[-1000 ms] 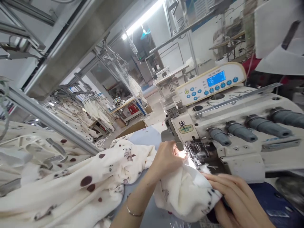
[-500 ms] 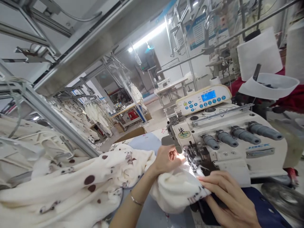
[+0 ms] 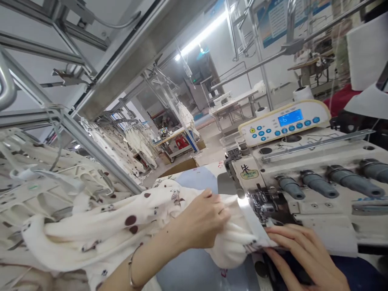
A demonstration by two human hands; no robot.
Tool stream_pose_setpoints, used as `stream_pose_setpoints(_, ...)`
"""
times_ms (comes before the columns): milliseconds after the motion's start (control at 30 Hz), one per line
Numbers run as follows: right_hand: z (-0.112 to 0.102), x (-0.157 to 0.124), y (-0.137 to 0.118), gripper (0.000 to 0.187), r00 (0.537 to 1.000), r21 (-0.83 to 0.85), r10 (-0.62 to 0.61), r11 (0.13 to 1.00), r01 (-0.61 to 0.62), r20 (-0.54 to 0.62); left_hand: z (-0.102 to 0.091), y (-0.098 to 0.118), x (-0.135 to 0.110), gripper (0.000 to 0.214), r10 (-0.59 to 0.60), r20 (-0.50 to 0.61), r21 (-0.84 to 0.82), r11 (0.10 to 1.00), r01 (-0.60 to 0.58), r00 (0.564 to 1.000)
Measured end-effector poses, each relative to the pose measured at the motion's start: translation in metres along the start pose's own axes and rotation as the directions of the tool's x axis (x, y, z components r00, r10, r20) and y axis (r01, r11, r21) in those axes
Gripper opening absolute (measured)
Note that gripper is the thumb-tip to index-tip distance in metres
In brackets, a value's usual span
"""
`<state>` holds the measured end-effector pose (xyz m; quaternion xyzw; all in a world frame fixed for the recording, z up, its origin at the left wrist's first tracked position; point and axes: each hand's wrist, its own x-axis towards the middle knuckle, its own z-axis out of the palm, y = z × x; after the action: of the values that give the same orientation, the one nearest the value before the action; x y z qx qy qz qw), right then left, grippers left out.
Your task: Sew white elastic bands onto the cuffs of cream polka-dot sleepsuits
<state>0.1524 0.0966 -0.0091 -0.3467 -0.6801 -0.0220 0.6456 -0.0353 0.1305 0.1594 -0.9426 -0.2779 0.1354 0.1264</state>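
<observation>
My left hand (image 3: 202,221) is closed around a bunched fold of a cream fleece garment (image 3: 115,232) printed with brown dots and small animals. It holds the cloth just left of the lit needle area (image 3: 257,202) of a white overlock sewing machine (image 3: 306,182). My right hand (image 3: 298,252) lies with its fingers stretched out on the edge of the same cloth, in front of the presser foot. A thin bracelet shows on my left wrist.
The machine's control panel (image 3: 283,121) with a blue screen sits on top, and several dark tension knobs (image 3: 330,182) line its front. White thread cones (image 3: 366,56) stand at the right. More spotted garments (image 3: 36,190) pile up at the left under metal rails. Other work tables stand far behind.
My left hand moved down and left from the needle, gripping a bigger fold of cloth. My right hand slid slightly right along the cloth edge. The view swung left.
</observation>
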Motion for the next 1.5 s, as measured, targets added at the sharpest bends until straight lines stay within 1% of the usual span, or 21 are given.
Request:
stream_pose_setpoints(33,-0.001,0.001,-0.001,0.012,1.000,0.000,0.001,1.000,-0.001,0.017,-0.007,0.002,-0.001,0.008,0.000,0.009,0.039,0.999,0.000,1.000)
stream_pose_setpoints(67,-0.003,0.003,-0.002,0.013,0.999,-0.001,0.008,1.000,-0.008,0.042,-0.014,0.005,-0.002,0.010,0.028,0.002,0.013,1.000,-0.028,1.000)
stream_pose_setpoints(133,-0.007,0.006,-0.004,0.017,0.996,0.006,0.032,0.999,-0.033,0.088,-0.027,0.010,-0.002,0.012,0.151,-0.045,-0.181,0.971,-0.156,0.988)
stream_pose_setpoints(167,-0.009,0.008,-0.005,0.019,0.993,0.020,0.048,0.999,-0.051,0.111,-0.031,0.012,-0.001,0.010,0.213,-0.080,-0.290,0.930,-0.227,0.974)
stream_pose_setpoints(233,-0.013,0.011,-0.008,0.020,0.984,0.076,0.074,0.993,-0.087,0.163,-0.030,0.013,0.005,0.009,0.260,-0.152,-0.404,0.864,-0.300,0.954)
stream_pose_setpoints(333,-0.018,0.015,-0.012,0.012,0.964,0.157,0.097,0.978,-0.139,0.246,-0.011,0.007,0.019,0.021,0.186,-0.234,-0.406,0.873,-0.270,0.954)
stream_pose_setpoints(433,-0.019,0.013,-0.014,0.008,0.969,0.164,0.118,0.974,-0.155,0.216,0.006,0.001,0.030,0.020,0.241,-0.242,-0.395,0.860,-0.322,0.940)
stream_pose_setpoints(500,-0.019,0.010,-0.014,0.008,0.973,0.163,0.122,0.974,-0.155,0.194,0.007,0.002,0.033,0.018,0.279,-0.227,-0.338,0.876,-0.345,0.933)
stream_pose_setpoints(600,-0.018,0.006,-0.015,0.010,0.965,0.160,0.132,0.972,-0.171,0.228,0.001,0.007,0.030,0.016,0.302,-0.229,-0.250,0.900,-0.356,0.925)
stream_pose_setpoints(700,-0.019,0.001,-0.017,0.016,0.954,0.138,0.150,0.972,-0.191,0.260,0.002,0.011,0.029,0.014,0.343,-0.232,-0.249,0.883,-0.397,0.910)
stream_pose_setpoints(767,-0.020,-0.002,-0.019,0.019,0.947,0.111,0.145,0.977,-0.183,0.288,0.009,0.008,0.032,0.012,0.326,-0.195,-0.220,0.905,-0.365,0.925)
stream_pose_setpoints(867,-0.020,-0.002,-0.020,0.017,0.949,0.064,0.121,0.987,-0.146,0.290,0.017,0.002,0.037,0.003,0.189,-0.120,-0.067,0.978,-0.198,0.975)
stream_pose_setpoints(967,-0.022,0.001,-0.020,0.015,0.957,0.039,0.097,0.993,-0.112,0.275,0.012,0.009,0.033,0.003,0.080,-0.109,0.012,0.997,-0.079,0.991)
stream_pose_setpoints(1033,-0.027,0.004,-0.022,0.015,0.960,0.032,0.065,0.997,-0.076,0.273,0.005,0.027,0.024,0.006,0.122,-0.116,-0.017,0.992,-0.125,0.986)
stream_pose_setpoints(1133,-0.036,0.007,-0.028,0.019,0.960,0.024,-0.072,0.997,0.068,0.271,0.001,0.062,0.008,0.011,0.276,-0.212,-0.115,0.946,-0.304,0.938)
stream_pose_setpoints(1200,-0.039,0.008,-0.034,0.020,0.944,0.001,-0.213,0.975,0.220,0.253,0.007,0.079,0.000,0.012,0.286,-0.319,-0.182,0.917,-0.355,0.903)
stream_pose_setpoints(1233,-0.039,0.008,-0.036,0.019,0.935,-0.013,-0.273,0.959,0.283,0.225,0.012,0.084,-0.002,0.014,0.246,-0.364,-0.214,0.916,-0.338,0.898)
stream_pose_setpoints(1333,-0.037,0.004,-0.038,0.019,0.927,-0.073,-0.354,0.928,0.364,0.127,0.030,0.084,-0.002,0.018,0.039,-0.432,-0.344,0.917,-0.204,0.901)
stream_pose_setpoints(1400,-0.035,0.001,-0.035,0.021,0.913,-0.136,-0.383,0.906,0.401,0.138,0.039,0.076,-0.001,0.031,-0.067,-0.428,-0.369,0.923,-0.107,0.901)
stream_pose_setpoints(1467,-0.035,-0.004,-0.030,0.023,0.903,-0.189,-0.390,0.887,0.421,0.178,0.046,0.067,0.000,0.039,-0.069,-0.430,-0.296,0.953,-0.068,0.900)
stream_pose_setpoints(1500,-0.035,-0.006,-0.028,0.025,0.905,-0.203,-0.387,0.885,0.419,0.179,0.049,0.062,0.000,0.037,-0.051,-0.441,-0.236,0.970,-0.060,0.896)
